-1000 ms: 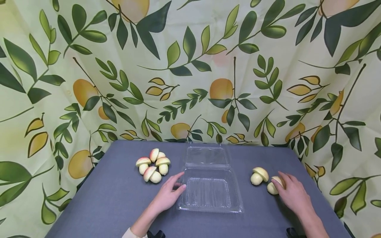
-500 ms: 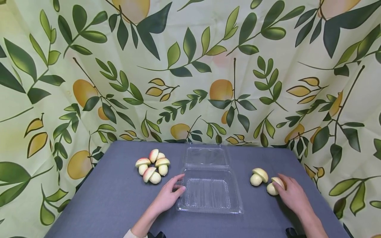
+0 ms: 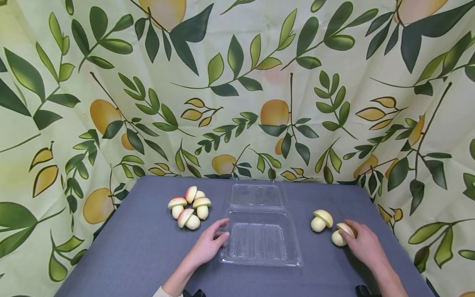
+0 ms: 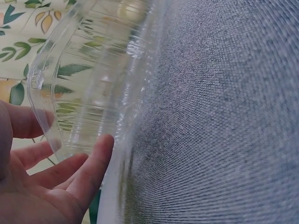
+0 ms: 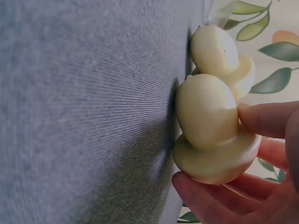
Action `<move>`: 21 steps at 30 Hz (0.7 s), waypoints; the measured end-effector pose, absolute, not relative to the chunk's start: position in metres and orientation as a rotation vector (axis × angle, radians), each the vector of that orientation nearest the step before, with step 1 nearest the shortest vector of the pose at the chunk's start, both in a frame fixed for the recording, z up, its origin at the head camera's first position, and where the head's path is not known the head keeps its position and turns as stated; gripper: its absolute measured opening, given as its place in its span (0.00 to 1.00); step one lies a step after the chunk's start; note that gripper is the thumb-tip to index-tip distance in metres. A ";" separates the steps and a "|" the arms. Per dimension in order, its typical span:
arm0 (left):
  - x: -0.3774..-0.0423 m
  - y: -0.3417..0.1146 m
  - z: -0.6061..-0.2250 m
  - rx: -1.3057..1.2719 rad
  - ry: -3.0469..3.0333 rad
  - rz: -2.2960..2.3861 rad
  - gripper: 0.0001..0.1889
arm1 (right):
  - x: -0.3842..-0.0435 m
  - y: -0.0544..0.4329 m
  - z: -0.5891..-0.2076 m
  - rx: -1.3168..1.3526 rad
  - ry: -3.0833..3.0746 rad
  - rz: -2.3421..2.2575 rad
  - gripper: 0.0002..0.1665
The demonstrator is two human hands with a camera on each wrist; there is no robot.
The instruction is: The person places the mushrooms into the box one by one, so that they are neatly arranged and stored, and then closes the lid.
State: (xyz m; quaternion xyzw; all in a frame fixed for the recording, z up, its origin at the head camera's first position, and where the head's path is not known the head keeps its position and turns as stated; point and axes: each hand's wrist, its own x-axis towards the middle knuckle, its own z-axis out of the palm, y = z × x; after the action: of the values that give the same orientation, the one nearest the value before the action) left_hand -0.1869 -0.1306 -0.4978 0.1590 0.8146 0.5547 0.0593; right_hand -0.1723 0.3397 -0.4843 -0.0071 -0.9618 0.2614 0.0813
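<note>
My right hand (image 3: 365,243) holds a pale toy mushroom (image 5: 205,112) by its cap, thumb on one side and fingers on the other. The mushroom lies tilted at the table's right, its round stem toward the left. Close beside it lies a second pale toy mushroom (image 3: 321,220). A clear plastic container (image 3: 259,237) stands with its lid (image 3: 256,194) folded back. At the container's left rim, my left hand (image 3: 208,245) rests with fingertips and thumb touching it, the fingers fairly straight in the left wrist view.
Several toy mushrooms with reddish caps (image 3: 189,208) sit clustered left of the container. The grey cloth-covered table (image 3: 148,255) ends at a fabric backdrop (image 3: 237,103) printed with leaves and fruit, which also hangs at both sides.
My right hand has shifted very slightly downward in the head view with the mushroom, which shows more of its cap. The left hand stays at the container's rim.
</note>
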 end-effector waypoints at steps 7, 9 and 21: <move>-0.189 -0.130 -0.498 0.480 2.475 1.676 0.25 | -0.167 0.336 -0.482 -0.023 -2.862 0.857 0.31; -0.189 -0.130 -0.498 0.481 2.488 1.670 0.25 | -0.166 0.334 -0.481 -0.035 -2.874 0.878 0.32; -0.188 -0.130 -0.497 0.475 2.497 1.651 0.25 | -0.160 0.320 -0.469 0.019 -2.851 0.921 0.31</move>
State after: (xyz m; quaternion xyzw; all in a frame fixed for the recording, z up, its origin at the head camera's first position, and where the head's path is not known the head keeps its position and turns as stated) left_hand -0.1879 -0.1302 -0.4968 0.1564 0.8226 0.5439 0.0551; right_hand -0.1596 0.3197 -0.4688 0.0064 -0.9490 0.3066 0.0728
